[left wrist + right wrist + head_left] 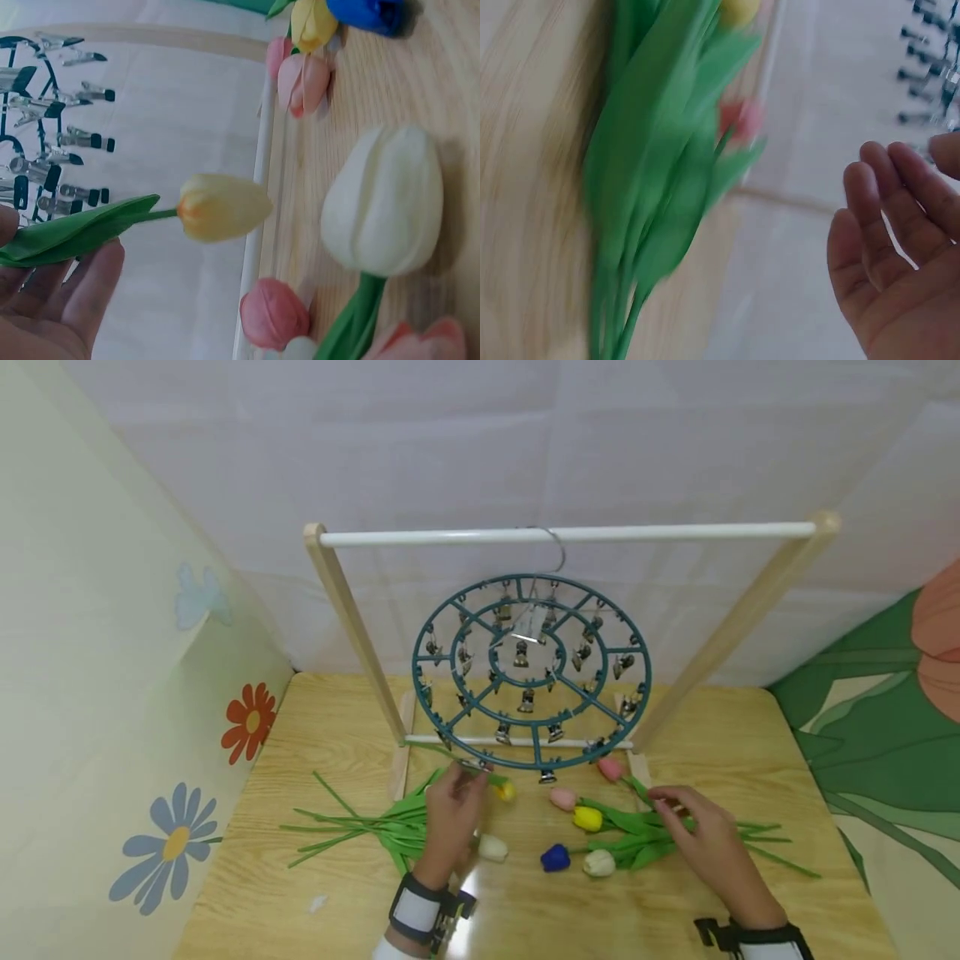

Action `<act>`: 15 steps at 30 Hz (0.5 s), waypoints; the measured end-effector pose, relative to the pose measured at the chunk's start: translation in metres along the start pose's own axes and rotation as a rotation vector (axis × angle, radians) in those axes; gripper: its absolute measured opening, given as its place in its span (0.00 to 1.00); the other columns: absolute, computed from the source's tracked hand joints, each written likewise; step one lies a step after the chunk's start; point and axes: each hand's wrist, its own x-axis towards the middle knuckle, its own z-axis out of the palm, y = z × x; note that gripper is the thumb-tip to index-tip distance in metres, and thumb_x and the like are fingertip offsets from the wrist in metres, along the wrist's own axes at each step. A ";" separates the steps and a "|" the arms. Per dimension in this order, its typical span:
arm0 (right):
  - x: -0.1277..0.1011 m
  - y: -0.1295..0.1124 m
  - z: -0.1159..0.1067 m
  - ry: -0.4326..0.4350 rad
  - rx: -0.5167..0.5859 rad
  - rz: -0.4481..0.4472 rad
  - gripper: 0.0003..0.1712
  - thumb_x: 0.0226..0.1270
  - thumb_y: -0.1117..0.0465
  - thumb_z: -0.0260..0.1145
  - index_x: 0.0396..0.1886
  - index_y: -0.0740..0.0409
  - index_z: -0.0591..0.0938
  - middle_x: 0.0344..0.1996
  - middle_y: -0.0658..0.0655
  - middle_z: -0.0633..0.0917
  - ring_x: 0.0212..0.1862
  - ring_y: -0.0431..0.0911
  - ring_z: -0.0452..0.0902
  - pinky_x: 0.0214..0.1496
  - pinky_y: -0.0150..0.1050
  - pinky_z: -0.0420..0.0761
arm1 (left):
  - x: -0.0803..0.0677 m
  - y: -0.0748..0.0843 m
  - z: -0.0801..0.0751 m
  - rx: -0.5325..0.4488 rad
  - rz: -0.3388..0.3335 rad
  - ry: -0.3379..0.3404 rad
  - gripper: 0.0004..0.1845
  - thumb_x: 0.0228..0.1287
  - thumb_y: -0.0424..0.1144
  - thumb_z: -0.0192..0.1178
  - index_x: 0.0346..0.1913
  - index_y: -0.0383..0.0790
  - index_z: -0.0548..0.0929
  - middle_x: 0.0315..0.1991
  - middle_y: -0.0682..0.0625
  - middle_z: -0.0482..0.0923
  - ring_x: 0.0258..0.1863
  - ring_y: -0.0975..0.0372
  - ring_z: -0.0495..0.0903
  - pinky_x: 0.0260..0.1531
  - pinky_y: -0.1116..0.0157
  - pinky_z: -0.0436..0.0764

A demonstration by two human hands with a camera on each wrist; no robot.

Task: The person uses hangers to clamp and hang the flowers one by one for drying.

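left hand pinches a yellow tulip under the clip hanger; no writing readable.

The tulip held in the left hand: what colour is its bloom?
Yellow tulip, with an orange tinge at its base; clearest in the left wrist view.

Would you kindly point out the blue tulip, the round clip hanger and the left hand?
blue tulip [555, 857], head view, flower head.
round clip hanger [643, 670], head view, outer rim.
left hand [453, 818], head view, back of hand.

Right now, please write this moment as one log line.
left hand: holds yellow artificial tulip | right hand: open, over green-stemmed tulip pile
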 end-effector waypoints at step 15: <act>-0.011 0.062 0.000 -0.164 -0.304 0.091 0.11 0.63 0.70 0.72 0.44 0.69 0.86 0.42 0.72 0.85 0.45 0.68 0.80 0.47 0.66 0.79 | -0.001 -0.005 -0.019 0.134 -0.142 -0.087 0.12 0.66 0.33 0.69 0.50 0.37 0.83 0.45 0.41 0.86 0.44 0.45 0.87 0.46 0.52 0.90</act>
